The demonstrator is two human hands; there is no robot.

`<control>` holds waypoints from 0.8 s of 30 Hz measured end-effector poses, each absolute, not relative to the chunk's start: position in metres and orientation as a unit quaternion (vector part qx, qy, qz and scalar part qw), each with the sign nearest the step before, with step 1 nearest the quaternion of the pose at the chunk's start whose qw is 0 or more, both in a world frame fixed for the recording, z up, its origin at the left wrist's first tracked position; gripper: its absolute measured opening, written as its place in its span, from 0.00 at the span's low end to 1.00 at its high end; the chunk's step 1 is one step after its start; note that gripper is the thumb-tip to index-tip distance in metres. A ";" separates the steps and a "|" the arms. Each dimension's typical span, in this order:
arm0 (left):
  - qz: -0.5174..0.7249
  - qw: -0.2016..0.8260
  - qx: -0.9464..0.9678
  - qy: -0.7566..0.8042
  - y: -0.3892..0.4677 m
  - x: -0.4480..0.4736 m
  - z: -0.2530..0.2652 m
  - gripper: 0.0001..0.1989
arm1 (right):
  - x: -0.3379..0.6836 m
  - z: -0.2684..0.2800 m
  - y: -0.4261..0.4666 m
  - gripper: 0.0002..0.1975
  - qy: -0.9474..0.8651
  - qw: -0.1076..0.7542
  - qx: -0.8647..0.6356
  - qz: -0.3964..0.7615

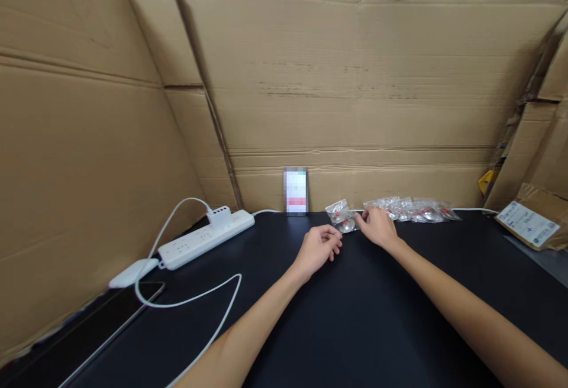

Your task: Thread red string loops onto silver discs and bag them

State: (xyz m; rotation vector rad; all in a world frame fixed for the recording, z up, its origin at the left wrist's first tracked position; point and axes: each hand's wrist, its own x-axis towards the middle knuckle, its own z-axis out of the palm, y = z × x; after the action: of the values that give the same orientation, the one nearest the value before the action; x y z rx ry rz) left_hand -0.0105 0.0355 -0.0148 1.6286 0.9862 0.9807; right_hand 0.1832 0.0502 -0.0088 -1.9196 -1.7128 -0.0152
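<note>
A small clear plastic bag (339,213) with round silvery pieces and a bit of red inside lies near the back of the black table. My right hand (377,225) is at the bag's right side, thumb and forefinger closed at its edge. Just in front of the bag is my left hand (320,243), its fingers loosely bent and a little apart, with nothing visible in them. Behind and to the right of my right hand, a row of similar clear bags (426,210) lies along the back wall, partly covered by that hand.
A phone (296,191) with a blurred screen leans against the cardboard wall (355,80). At left are a white power strip (206,239), a white cable (190,304) and a dark flat device (102,323). A labelled cardboard package (530,222) lies at right.
</note>
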 end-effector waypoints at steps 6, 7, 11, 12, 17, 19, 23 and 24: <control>0.378 0.242 0.752 0.483 0.038 -0.023 -0.011 0.07 | 0.166 -0.010 0.058 0.18 -0.626 0.276 -0.719 0.122; 0.366 0.217 0.762 0.488 0.038 -0.024 -0.010 0.07 | 0.167 -0.010 0.058 0.18 -0.630 0.281 -0.709 0.147; 0.348 0.106 0.785 0.501 0.038 -0.023 -0.014 0.10 | 0.174 -0.009 0.042 0.17 -0.657 0.299 -0.648 0.242; 0.347 0.087 0.789 0.500 0.038 -0.022 -0.014 0.11 | 0.175 -0.008 0.034 0.16 -0.664 0.301 -0.632 0.264; 0.300 0.069 0.845 0.438 0.039 -0.022 -0.017 0.20 | 0.193 0.005 -0.016 0.12 -0.699 0.283 -0.535 0.381; 0.252 0.073 0.875 0.407 0.039 -0.023 -0.018 0.23 | 0.207 0.010 -0.031 0.12 -0.696 0.269 -0.441 0.499; 0.166 0.042 0.902 0.396 0.037 -0.023 -0.018 0.25 | 0.231 0.010 -0.040 0.14 -0.624 0.312 -0.407 0.589; 0.161 0.018 0.897 0.410 0.035 -0.023 -0.017 0.25 | 0.234 0.008 -0.040 0.15 -0.605 0.334 -0.410 0.595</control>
State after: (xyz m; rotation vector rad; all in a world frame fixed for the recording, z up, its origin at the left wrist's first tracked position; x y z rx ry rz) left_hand -0.0234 0.0350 -0.0172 2.7869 1.2740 0.5015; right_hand 0.2338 -0.0395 0.0083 -1.0712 -1.5791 1.5528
